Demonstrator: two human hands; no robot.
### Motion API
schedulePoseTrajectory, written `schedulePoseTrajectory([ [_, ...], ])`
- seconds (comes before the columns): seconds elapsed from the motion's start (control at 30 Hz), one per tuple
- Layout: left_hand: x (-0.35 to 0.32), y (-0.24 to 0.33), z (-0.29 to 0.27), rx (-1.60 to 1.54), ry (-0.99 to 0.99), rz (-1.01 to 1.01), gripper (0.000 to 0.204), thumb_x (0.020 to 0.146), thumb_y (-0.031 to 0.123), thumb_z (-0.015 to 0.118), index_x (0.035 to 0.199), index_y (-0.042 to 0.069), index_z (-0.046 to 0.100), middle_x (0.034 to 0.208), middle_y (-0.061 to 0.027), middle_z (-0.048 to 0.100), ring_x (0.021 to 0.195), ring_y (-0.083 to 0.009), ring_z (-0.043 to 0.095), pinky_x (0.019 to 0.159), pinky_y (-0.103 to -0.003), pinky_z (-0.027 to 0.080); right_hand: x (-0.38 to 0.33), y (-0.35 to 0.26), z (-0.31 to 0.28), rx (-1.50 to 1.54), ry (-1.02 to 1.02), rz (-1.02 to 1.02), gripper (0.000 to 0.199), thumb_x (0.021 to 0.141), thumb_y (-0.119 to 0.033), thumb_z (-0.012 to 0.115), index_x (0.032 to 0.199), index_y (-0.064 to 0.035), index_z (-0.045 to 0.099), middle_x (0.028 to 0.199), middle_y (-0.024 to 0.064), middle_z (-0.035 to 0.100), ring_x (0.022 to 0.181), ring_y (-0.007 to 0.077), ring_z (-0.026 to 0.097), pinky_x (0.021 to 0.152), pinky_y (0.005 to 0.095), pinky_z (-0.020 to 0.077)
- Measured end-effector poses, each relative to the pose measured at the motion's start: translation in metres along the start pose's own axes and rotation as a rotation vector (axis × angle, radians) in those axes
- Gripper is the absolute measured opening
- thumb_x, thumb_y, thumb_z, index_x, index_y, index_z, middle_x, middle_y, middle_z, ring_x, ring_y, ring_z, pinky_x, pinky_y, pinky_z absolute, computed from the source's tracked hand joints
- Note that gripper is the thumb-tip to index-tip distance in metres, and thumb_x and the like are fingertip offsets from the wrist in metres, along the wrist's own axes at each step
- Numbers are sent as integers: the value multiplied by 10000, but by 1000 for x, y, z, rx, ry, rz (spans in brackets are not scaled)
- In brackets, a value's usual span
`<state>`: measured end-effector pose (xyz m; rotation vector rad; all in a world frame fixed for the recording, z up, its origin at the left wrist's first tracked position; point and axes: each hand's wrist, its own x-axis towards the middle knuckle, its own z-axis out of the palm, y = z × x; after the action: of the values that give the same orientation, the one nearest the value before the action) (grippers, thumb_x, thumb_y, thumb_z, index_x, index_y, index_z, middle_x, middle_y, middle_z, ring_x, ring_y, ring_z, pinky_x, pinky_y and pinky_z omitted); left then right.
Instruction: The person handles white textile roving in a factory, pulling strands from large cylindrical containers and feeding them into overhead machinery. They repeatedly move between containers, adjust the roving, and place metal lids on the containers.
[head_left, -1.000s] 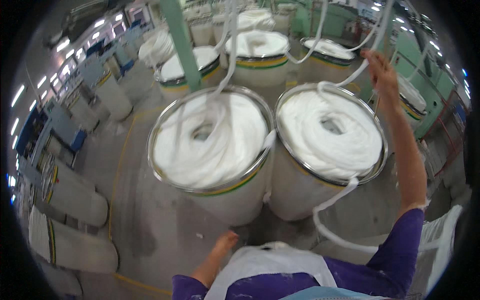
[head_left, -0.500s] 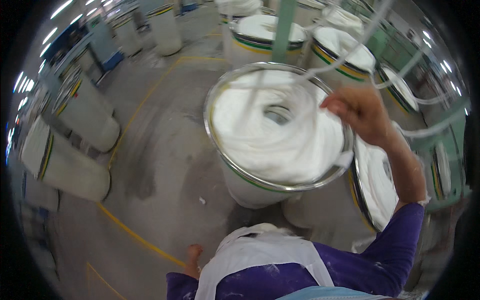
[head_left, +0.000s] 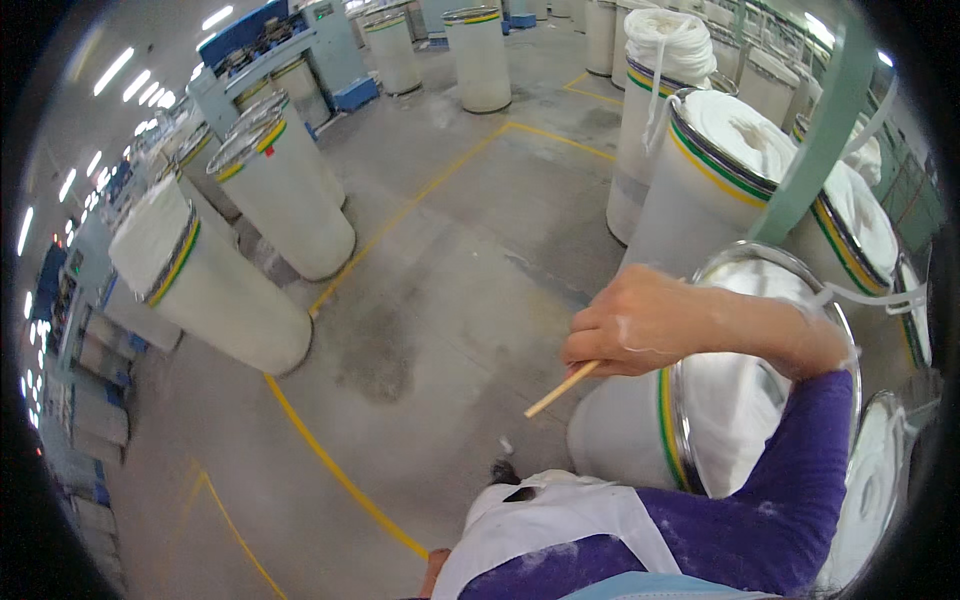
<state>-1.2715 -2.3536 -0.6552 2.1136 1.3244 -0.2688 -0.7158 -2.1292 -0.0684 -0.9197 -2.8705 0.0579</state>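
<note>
My right hand [head_left: 640,320] is closed around a thin wooden stick [head_left: 562,388] that points down and to the left. It hovers in front of the metal rim of a tall white can [head_left: 615,440] filled with white fibre sliver. A white sliver strand [head_left: 865,296] runs off to the right behind my wrist. My purple sleeve and white apron fill the lower right. Only a sliver of my left hand [head_left: 432,566] shows at the bottom edge, beside the apron, and its fingers are hidden.
More full sliver cans [head_left: 720,170] stand behind at the right, next to a green post [head_left: 815,140]. Several tall white cans [head_left: 290,200] stand at the left on the grey concrete floor with yellow lines [head_left: 330,460]. Blue-grey machines [head_left: 300,50] line the back.
The view has swung left, away from the two cans. My right hand has dropped from its raised reach over the sliver to chest height, and the stick now shows in it.
</note>
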Motion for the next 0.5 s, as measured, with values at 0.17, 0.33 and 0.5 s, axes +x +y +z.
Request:
schedulePoseTrajectory([
  [0.17,88,-72,-118,205,-62,-25,180,799,112,633,960,36,655,850,-107,684,697,-229,654,564,-334,513,103,118,30,94,-27,10,353,929,-443,517,807,-116,571,616,87,573,569,314,594,471,440,454],
  [0.33,242,-67,-223,-1232,330,-816,369,772,75,655,1104,-74,595,837,-144,659,693,-235,653,569,-312,524,143,256,61,96,-47,86,332,928,-438,523,825,-132,600,623,94,589,562,321,593,476,444,454],
  [0.5,415,-33,-314,-1122,264,-746,404,787,88,658,1144,-85,585,875,-152,668,717,-235,659,622,-316,541,140,420,106,325,57,261,321,916,-432,556,853,-134,656,683,107,629,572,332,594,498,430,449],
])
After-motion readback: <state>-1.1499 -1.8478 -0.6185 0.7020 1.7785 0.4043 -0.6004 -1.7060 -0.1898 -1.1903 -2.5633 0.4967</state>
